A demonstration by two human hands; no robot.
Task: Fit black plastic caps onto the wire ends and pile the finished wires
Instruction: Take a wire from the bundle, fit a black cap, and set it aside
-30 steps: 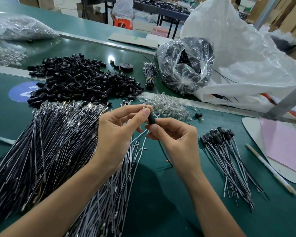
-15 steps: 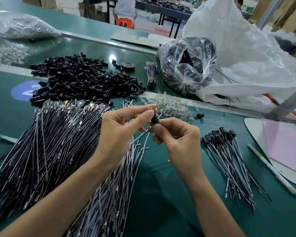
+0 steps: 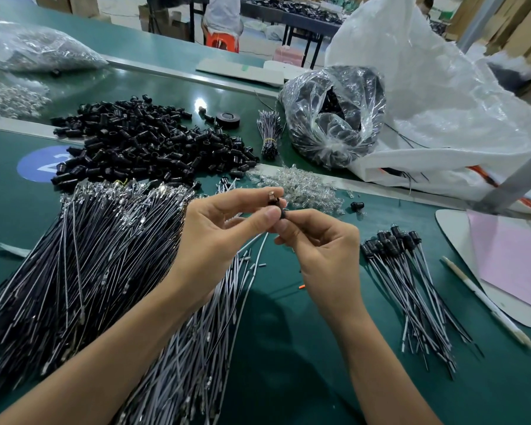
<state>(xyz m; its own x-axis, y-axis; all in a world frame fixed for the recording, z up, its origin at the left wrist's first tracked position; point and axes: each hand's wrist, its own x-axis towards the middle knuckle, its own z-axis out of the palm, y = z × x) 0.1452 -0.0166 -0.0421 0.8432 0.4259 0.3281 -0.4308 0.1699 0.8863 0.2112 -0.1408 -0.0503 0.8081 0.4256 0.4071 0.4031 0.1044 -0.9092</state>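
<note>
Over the green table my left hand [image 3: 224, 228] and my right hand [image 3: 316, 250] meet, both pinching one small black cap [image 3: 277, 207] between thumb and fingertips. A thin wire [image 3: 252, 265] hangs from the cap down between my hands. A heap of loose black caps [image 3: 144, 142] lies at the back left. In front of the heap spreads a big pile of uncapped wires [image 3: 83, 271]. To the right lies a small pile of capped wires [image 3: 411, 283], cap ends pointing away from me.
A clear bag of dark parts [image 3: 334, 115] and a big white bag [image 3: 442, 102] stand at the back right. A heap of clear small parts [image 3: 304, 188], a single loose cap [image 3: 356, 205], a tape roll [image 3: 227, 119], a tied wire bundle [image 3: 269, 133] and a pen [image 3: 485, 302] lie around.
My hands stay together on the cap; my left thumb has slid lower along it and the fingers have shifted slightly. The piles have not moved.
</note>
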